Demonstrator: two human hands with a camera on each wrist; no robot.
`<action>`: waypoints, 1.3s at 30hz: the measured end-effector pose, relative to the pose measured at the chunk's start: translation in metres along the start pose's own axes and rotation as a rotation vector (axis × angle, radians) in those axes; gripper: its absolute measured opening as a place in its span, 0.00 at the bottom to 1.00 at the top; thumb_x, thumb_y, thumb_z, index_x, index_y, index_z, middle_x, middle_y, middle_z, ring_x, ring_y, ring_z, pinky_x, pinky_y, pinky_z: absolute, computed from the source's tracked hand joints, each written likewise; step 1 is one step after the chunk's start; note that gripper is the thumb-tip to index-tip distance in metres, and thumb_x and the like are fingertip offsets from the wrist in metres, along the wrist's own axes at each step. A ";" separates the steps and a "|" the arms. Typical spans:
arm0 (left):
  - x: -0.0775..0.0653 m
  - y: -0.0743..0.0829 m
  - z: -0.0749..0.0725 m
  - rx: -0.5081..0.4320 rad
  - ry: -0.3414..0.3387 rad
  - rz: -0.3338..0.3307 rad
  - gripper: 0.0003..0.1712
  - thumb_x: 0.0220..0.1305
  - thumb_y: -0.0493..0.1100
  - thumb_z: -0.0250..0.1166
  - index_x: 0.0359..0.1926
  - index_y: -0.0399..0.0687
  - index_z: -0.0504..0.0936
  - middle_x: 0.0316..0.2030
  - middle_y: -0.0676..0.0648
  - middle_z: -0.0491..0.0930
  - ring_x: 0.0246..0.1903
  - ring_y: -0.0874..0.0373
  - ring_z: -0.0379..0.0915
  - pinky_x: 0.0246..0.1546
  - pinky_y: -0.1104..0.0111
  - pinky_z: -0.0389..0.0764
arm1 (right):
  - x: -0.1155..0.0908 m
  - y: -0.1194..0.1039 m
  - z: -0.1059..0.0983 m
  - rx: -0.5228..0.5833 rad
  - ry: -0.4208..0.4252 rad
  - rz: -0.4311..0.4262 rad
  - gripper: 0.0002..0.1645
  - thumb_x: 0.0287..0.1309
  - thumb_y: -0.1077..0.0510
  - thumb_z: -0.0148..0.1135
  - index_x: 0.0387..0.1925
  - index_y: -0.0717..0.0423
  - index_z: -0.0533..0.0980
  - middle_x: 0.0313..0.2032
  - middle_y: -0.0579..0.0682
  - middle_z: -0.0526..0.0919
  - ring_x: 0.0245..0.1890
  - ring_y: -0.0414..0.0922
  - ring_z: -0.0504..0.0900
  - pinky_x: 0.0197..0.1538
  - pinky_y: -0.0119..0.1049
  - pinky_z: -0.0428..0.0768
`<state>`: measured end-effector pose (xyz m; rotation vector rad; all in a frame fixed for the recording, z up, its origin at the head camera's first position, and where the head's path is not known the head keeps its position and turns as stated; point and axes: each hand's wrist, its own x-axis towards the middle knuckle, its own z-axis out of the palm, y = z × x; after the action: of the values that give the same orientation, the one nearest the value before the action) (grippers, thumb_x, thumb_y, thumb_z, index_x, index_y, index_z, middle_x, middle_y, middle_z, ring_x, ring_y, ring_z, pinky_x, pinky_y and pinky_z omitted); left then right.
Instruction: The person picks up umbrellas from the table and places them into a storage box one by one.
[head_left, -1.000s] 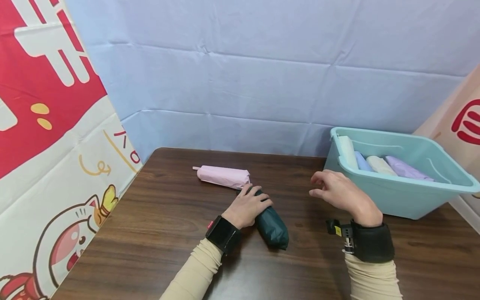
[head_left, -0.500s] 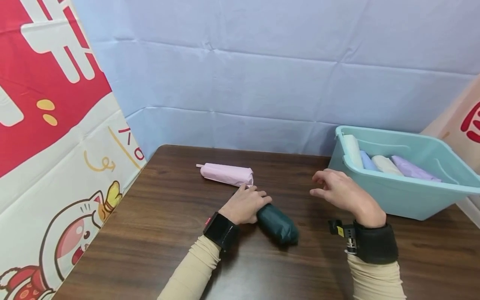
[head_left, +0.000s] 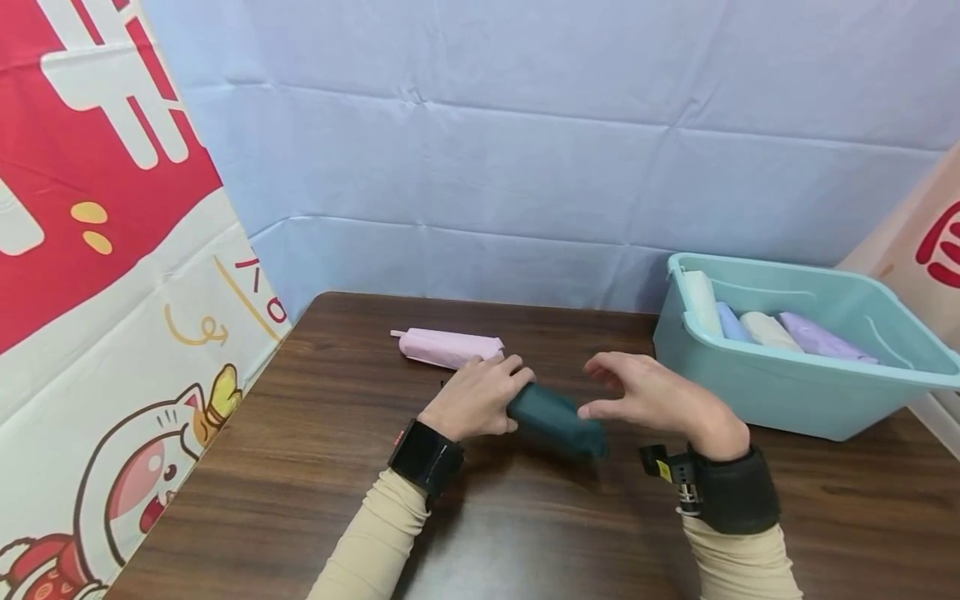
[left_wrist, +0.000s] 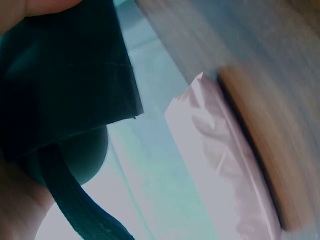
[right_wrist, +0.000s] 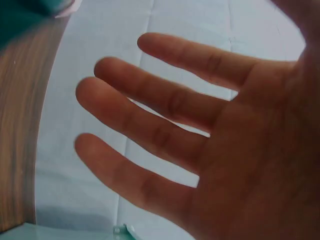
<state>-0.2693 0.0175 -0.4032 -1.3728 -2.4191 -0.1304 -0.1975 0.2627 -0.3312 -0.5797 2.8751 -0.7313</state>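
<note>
My left hand (head_left: 476,400) grips one end of a dark green folded umbrella (head_left: 555,421), held tilted low over the table. In the left wrist view the green umbrella (left_wrist: 70,85) shows its cover's open end, a rounded handle and a wrist strap (left_wrist: 82,200). My right hand (head_left: 652,396) is open beside its other end, thumb tip overlapping it in the head view. Spread fingers and a bare palm show on the right hand (right_wrist: 245,135) in the right wrist view. A pink folded umbrella (head_left: 446,347) lies just behind my left hand.
A light blue plastic bin (head_left: 787,383) stands at the table's right rear. Inside are a white bundle (head_left: 702,302), a blue one (head_left: 732,323), a cream one (head_left: 769,331) and a purple one (head_left: 823,337). Cloth backdrops (head_left: 450,167) rise behind the brown table (head_left: 315,467) and beside it.
The green umbrella's free end has swung right and up, off the tabletop, in my left hand. My right hand has moved left toward it. The pink umbrella stays put.
</note>
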 end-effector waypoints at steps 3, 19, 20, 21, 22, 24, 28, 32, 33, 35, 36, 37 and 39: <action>-0.002 -0.003 -0.005 -0.029 0.065 -0.006 0.31 0.48 0.51 0.81 0.52 0.49 0.80 0.45 0.49 0.77 0.42 0.55 0.78 0.38 0.60 0.79 | 0.005 -0.004 0.005 0.019 -0.048 -0.022 0.44 0.55 0.43 0.75 0.62 0.68 0.70 0.55 0.63 0.78 0.50 0.57 0.80 0.50 0.51 0.79; -0.002 -0.002 -0.011 -0.028 0.121 0.011 0.31 0.53 0.50 0.78 0.56 0.45 0.79 0.44 0.47 0.76 0.40 0.55 0.76 0.37 0.62 0.79 | 0.014 -0.007 0.011 -0.054 0.023 -0.037 0.36 0.52 0.56 0.79 0.59 0.64 0.73 0.48 0.58 0.81 0.42 0.51 0.79 0.43 0.48 0.77; -0.002 -0.002 -0.011 -0.033 0.122 0.013 0.31 0.53 0.50 0.78 0.56 0.45 0.79 0.44 0.47 0.76 0.40 0.55 0.76 0.36 0.62 0.79 | 0.014 -0.007 0.011 -0.058 0.025 -0.040 0.36 0.52 0.56 0.79 0.59 0.64 0.73 0.47 0.58 0.81 0.42 0.51 0.79 0.43 0.48 0.77; -0.002 -0.003 -0.011 -0.043 0.123 0.014 0.32 0.53 0.50 0.78 0.56 0.45 0.79 0.44 0.47 0.76 0.39 0.55 0.76 0.36 0.62 0.79 | 0.014 -0.007 0.011 -0.063 0.029 -0.046 0.35 0.52 0.56 0.79 0.58 0.64 0.74 0.47 0.58 0.81 0.41 0.51 0.79 0.43 0.48 0.77; -0.002 -0.003 -0.012 -0.052 0.124 0.014 0.32 0.52 0.50 0.78 0.56 0.45 0.79 0.44 0.47 0.76 0.39 0.55 0.76 0.36 0.62 0.79 | 0.014 -0.007 0.012 -0.070 0.034 -0.051 0.35 0.51 0.56 0.79 0.58 0.64 0.74 0.47 0.58 0.81 0.41 0.51 0.79 0.43 0.48 0.77; -0.002 -0.003 -0.012 -0.073 0.127 0.011 0.32 0.51 0.49 0.79 0.56 0.45 0.79 0.44 0.47 0.76 0.39 0.55 0.76 0.36 0.62 0.79 | 0.013 -0.008 0.012 -0.085 0.047 -0.063 0.35 0.51 0.56 0.79 0.58 0.64 0.74 0.46 0.57 0.81 0.40 0.50 0.79 0.42 0.47 0.77; -0.002 -0.002 -0.015 -0.084 0.129 0.004 0.33 0.50 0.50 0.79 0.56 0.46 0.80 0.43 0.47 0.76 0.38 0.56 0.75 0.35 0.62 0.79 | 0.012 -0.009 0.012 -0.116 0.078 -0.087 0.33 0.52 0.56 0.79 0.57 0.64 0.75 0.44 0.56 0.82 0.38 0.49 0.78 0.41 0.47 0.76; -0.001 -0.003 -0.017 -0.091 0.135 0.009 0.33 0.51 0.51 0.78 0.57 0.46 0.79 0.43 0.47 0.77 0.38 0.56 0.75 0.36 0.62 0.78 | 0.009 -0.010 0.010 -0.125 0.089 -0.095 0.31 0.54 0.56 0.78 0.56 0.64 0.76 0.43 0.55 0.82 0.38 0.48 0.78 0.41 0.47 0.76; -0.001 -0.004 -0.018 -0.095 0.145 0.013 0.33 0.51 0.52 0.78 0.57 0.46 0.79 0.43 0.47 0.77 0.38 0.56 0.75 0.36 0.62 0.78 | 0.007 -0.010 0.008 -0.122 0.090 -0.094 0.31 0.54 0.56 0.78 0.56 0.64 0.76 0.42 0.54 0.82 0.37 0.48 0.78 0.41 0.47 0.76; -0.002 -0.006 -0.020 -0.102 0.177 0.014 0.34 0.51 0.53 0.78 0.57 0.46 0.79 0.43 0.47 0.77 0.38 0.56 0.75 0.37 0.62 0.79 | 0.005 -0.011 0.005 -0.116 0.094 -0.088 0.30 0.54 0.56 0.77 0.55 0.64 0.76 0.41 0.52 0.82 0.36 0.47 0.77 0.40 0.46 0.75; -0.002 -0.007 -0.021 -0.105 0.199 0.013 0.34 0.51 0.53 0.77 0.57 0.46 0.79 0.43 0.47 0.77 0.38 0.56 0.75 0.38 0.63 0.79 | 0.003 -0.010 0.003 -0.114 0.100 -0.085 0.30 0.54 0.56 0.77 0.55 0.64 0.76 0.40 0.51 0.82 0.36 0.46 0.77 0.40 0.46 0.75; -0.003 -0.008 -0.022 -0.110 0.222 0.011 0.34 0.51 0.53 0.77 0.57 0.46 0.79 0.42 0.47 0.77 0.37 0.55 0.75 0.38 0.63 0.79 | 0.001 -0.010 0.000 -0.117 0.109 -0.078 0.30 0.54 0.56 0.78 0.54 0.64 0.76 0.39 0.51 0.81 0.35 0.46 0.76 0.39 0.46 0.74; -0.005 -0.012 -0.024 -0.119 0.266 0.001 0.33 0.52 0.52 0.77 0.57 0.46 0.79 0.42 0.47 0.77 0.36 0.56 0.75 0.38 0.64 0.79 | -0.004 -0.008 -0.004 -0.128 0.130 -0.062 0.29 0.53 0.56 0.78 0.54 0.63 0.77 0.36 0.49 0.80 0.34 0.46 0.75 0.39 0.45 0.73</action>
<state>-0.2707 0.0017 -0.3813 -1.3131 -2.2196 -0.4342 -0.1915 0.2594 -0.3236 -0.6624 3.0545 -0.6186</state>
